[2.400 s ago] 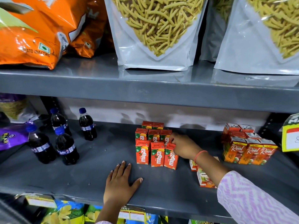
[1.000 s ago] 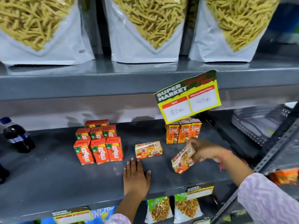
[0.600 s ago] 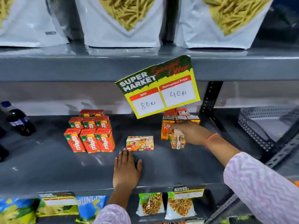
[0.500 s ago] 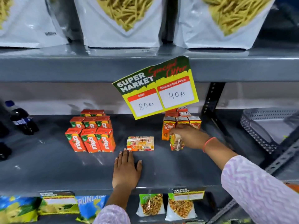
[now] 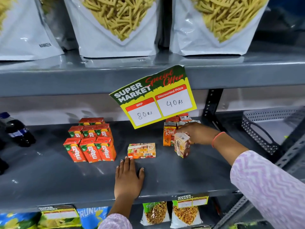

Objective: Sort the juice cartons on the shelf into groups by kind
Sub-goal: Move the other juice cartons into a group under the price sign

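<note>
1. Hands first: the right hand (image 5: 196, 133) reaches across the grey shelf (image 5: 49, 179) and grasps a small juice carton (image 5: 181, 146) by its top; the carton stands tilted, its lower edge on or just above the shelf surface, which of the two I cannot tell.
2. Left hand (image 5: 127, 179) lies flat and released on the shelf near the front edge, palm down, fingers spread, holding nothing.
3. Just beyond the left hand's fingertips a second loose carton (image 5: 142, 150) lies on its side, barcode facing forward; whether a fingertip touches it I cannot tell.
4. Behind and beside the right hand stands a cluster of Real cartons (image 5: 169, 135), upright and partly hidden by the hand; the grasped carton is just in front of them.
5. Left of the left hand, farther back, Maaza cartons (image 5: 90, 149) stand upright in tight rows, with more of them on top at the rear.
6. Above the right hand a yellow price sign (image 5: 155, 100) hangs tilted from the upper shelf edge.
7. Far to the left of both hands sits a dark cola bottle (image 5: 16, 131); right of the right arm, a perforated grey basket (image 5: 264, 129).
</note>
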`<control>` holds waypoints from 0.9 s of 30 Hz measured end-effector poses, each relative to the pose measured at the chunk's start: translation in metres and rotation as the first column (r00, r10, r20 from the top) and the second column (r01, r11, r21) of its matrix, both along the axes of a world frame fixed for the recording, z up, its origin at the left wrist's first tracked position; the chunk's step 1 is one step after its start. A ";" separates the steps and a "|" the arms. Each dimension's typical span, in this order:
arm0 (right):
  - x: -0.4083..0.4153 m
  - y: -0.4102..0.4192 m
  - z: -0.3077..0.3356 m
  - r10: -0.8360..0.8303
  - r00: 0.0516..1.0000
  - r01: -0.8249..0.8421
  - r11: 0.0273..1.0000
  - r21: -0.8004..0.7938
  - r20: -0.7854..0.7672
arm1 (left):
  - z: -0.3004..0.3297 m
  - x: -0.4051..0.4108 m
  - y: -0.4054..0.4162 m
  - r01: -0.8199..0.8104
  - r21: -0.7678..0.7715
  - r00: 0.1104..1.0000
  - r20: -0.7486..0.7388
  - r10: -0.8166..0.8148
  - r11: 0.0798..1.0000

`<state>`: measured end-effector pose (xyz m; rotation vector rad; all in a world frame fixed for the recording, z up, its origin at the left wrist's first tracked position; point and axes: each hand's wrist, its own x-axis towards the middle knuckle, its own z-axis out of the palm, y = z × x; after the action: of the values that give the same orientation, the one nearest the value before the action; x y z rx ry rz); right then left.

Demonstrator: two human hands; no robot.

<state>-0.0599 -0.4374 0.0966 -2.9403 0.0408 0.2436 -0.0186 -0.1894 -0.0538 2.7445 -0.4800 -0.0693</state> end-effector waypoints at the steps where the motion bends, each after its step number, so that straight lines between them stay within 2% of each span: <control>1: 0.000 0.000 -0.001 -0.025 1.000 0.025 1.000 -0.011 -0.015 | 0.000 0.000 0.000 0.001 0.000 1.000 -0.002 -0.001 1.000; 7: 0.002 -0.001 -0.004 -0.197 0.980 0.193 0.971 -0.144 -0.015 | 0.000 0.001 0.001 0.006 -0.001 1.000 0.006 -0.006 1.000; 11: -0.001 0.002 -0.001 -0.158 0.987 0.153 0.982 -0.115 -0.040 | 0.001 0.001 0.001 0.006 -0.009 1.000 -0.002 -0.006 1.000; 14: 0.000 0.003 -0.005 -0.131 0.990 0.121 0.978 -0.168 -0.055 | 0.001 0.000 0.001 0.015 -0.004 1.000 0.004 -0.015 1.000; 20: 0.001 0.005 -0.014 -0.249 0.968 0.251 0.946 -0.207 0.037 | 0.001 0.000 0.002 0.015 -0.014 1.000 0.005 -0.015 1.000; 22: -0.001 0.004 -0.019 -0.318 0.946 0.322 0.943 -0.087 0.060 | 0.001 0.000 0.001 0.016 -0.018 1.000 0.005 -0.016 1.000; 24: -0.005 0.002 -0.027 -0.417 0.908 0.404 0.897 0.179 0.040 | 0.001 0.000 0.001 0.018 -0.020 1.000 0.004 -0.018 1.000; 27: -0.018 0.002 -0.050 -0.535 0.842 0.480 0.674 0.562 -0.077 | 0.002 0.001 0.001 0.017 -0.013 1.000 0.000 -0.017 1.000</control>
<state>-0.0779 -0.4349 0.0466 -2.2206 0.6555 0.0156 -0.0176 -0.1882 -0.0522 2.7278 -0.5020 -0.0699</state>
